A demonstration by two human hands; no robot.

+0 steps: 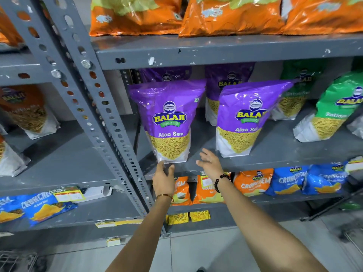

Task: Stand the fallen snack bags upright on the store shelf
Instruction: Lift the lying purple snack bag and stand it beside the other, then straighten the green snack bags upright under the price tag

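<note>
Two purple Aloo Sev bags stand upright at the front of the middle grey shelf (275,154): the left bag (169,122) and the right bag (247,120). More purple bags stand behind them. My left hand (163,178) is just below the left bag's bottom edge, fingers apart, holding nothing. My right hand (210,163) hovers between the two bags at the shelf's front edge, fingers spread and empty. Green Ratlami Sev bags (332,112) lean at the right of the same shelf.
A perforated grey upright post (110,134) stands left of the hands. Orange bags (231,16) fill the shelf above. Blue and orange Crunchem bags (290,181) lie on the shelf below. A wire basket (15,260) sits at the bottom left on the floor.
</note>
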